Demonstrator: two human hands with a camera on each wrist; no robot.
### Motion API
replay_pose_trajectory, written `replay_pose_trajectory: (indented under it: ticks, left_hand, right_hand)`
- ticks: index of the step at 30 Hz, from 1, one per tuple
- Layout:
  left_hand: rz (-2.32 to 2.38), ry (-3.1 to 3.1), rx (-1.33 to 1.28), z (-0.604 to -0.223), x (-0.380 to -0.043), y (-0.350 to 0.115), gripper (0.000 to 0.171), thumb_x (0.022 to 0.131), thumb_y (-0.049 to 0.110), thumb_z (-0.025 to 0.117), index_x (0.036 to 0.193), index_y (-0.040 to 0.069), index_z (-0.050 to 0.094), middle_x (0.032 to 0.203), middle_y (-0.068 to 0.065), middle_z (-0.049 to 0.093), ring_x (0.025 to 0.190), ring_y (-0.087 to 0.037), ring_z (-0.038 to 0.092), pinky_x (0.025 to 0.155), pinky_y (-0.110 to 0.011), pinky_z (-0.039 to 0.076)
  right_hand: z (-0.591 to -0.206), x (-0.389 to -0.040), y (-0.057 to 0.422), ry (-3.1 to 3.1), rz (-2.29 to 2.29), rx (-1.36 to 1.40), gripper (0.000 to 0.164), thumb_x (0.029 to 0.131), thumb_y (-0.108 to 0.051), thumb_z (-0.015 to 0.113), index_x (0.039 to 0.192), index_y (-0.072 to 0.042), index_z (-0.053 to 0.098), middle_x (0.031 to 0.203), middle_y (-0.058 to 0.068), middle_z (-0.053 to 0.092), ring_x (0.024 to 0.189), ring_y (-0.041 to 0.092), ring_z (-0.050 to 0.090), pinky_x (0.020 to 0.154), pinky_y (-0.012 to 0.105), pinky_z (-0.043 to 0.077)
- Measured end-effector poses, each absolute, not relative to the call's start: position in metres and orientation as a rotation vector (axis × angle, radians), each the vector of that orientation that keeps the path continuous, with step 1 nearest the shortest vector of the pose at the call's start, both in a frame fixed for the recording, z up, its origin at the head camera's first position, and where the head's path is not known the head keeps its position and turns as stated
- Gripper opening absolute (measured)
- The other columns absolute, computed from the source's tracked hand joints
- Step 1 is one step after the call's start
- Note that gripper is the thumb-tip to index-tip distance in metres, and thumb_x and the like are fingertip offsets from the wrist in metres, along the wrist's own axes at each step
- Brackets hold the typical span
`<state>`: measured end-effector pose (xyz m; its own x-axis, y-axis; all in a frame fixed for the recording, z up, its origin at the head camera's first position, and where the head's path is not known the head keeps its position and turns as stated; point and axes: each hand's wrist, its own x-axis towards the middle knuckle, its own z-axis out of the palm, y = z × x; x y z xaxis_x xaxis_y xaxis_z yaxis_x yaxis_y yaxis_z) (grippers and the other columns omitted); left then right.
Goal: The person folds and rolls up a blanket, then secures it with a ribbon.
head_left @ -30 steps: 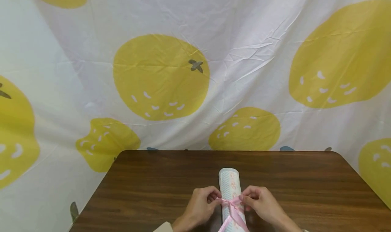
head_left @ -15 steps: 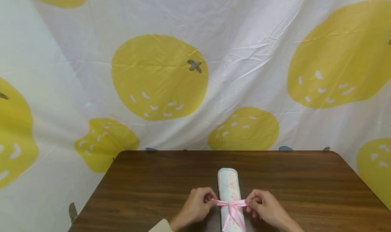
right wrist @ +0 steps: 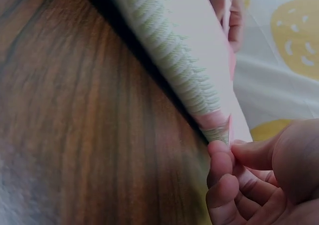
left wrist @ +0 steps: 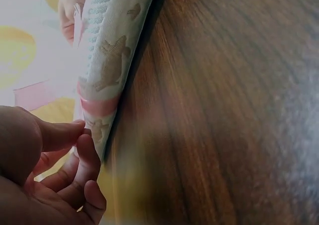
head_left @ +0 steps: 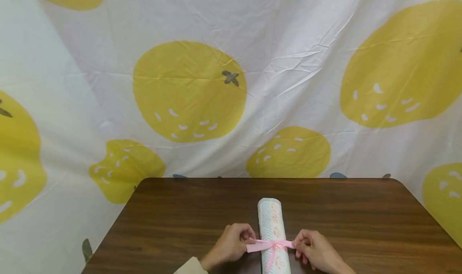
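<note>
A rolled white towel (head_left: 271, 220) with blue herringbone and orange animal prints lies lengthwise on the table. Round its middle runs a pink ribbon (head_left: 276, 244), gathered in a knot on top with a tail hanging toward the near end. My left hand (head_left: 232, 242) is left of the roll, thumb and fingertips pinching the ribbon; a flat pink length shows beside them. On the other side my right hand (head_left: 315, 248) pinches the ribbon's right part between thumb and index finger. The right wrist view shows the ribbon band (right wrist: 215, 119) snug round the towel. Exactly how the knot lies is too small to tell.
The brown wood-grain table (head_left: 180, 210) has rounded far corners. Behind it hangs a white cloth (head_left: 288, 65) printed with large yellow fruits. A pale sleeve (head_left: 191, 266) covers the left forearm.
Both hands have moved apart and slightly nearer, drawing the ribbon out sideways across the towel. The hanging tails have shortened; a single tail now shows in front.
</note>
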<state>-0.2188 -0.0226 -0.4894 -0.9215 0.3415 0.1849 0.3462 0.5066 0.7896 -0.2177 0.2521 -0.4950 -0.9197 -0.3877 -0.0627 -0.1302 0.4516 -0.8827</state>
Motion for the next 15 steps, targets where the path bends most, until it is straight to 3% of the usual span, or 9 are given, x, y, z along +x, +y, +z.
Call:
replay_pose_trajectory:
  ticks: [6,9,12,15]
  left_hand:
    - [-1.48,-2.668,-0.652,-0.494,-0.221,-0.023,0.023,0.075,-0.012,0.064,0.082,0.009,0.069,0.069,0.008,0.06,0.058,0.003,0.049,0.054,-0.017,0.045]
    - [-1.495,-2.644,-0.673,-0.493,-0.221,-0.026,0.019,0.08,-0.008,0.065,0.087,0.009,0.07,0.072,0.008,0.063,0.061,0.003,0.052,0.057,-0.017,0.046]
    - [-1.48,-2.648,-0.709,-0.489,-0.222,-0.031,0.007,0.089,0.006,0.069,0.096,0.007,0.07,0.077,0.007,0.066,0.067,0.001,0.056,0.063,-0.018,0.048]
    - [-1.392,-2.663,-0.753,-0.484,-0.224,-0.043,0.013,0.092,0.011,0.067,0.104,0.005,0.069,0.083,0.006,0.068,0.074,0.0,0.059,0.069,-0.02,0.051]
  right_hand:
    - [-0.495,-0.216,0.25,2.488,-1.441,-0.414,0.006,0.095,-0.005,0.058,0.09,-0.005,0.061,0.069,0.002,0.061,0.053,0.009,0.051,0.039,0.021,0.04]
    - [-0.494,-0.215,0.25,2.518,-1.428,-0.403,0.006,0.095,-0.006,0.059,0.09,-0.005,0.062,0.069,0.002,0.061,0.053,0.01,0.051,0.041,0.022,0.041]
    - [-0.491,-0.215,0.254,2.566,-1.421,-0.415,0.005,0.095,-0.008,0.062,0.091,-0.005,0.063,0.069,0.003,0.061,0.054,0.009,0.051,0.045,0.023,0.044]
    - [-0.485,-0.215,0.259,2.666,-1.392,-0.423,0.007,0.095,-0.012,0.064,0.093,-0.005,0.065,0.072,0.003,0.062,0.054,0.008,0.053,0.05,0.024,0.046]
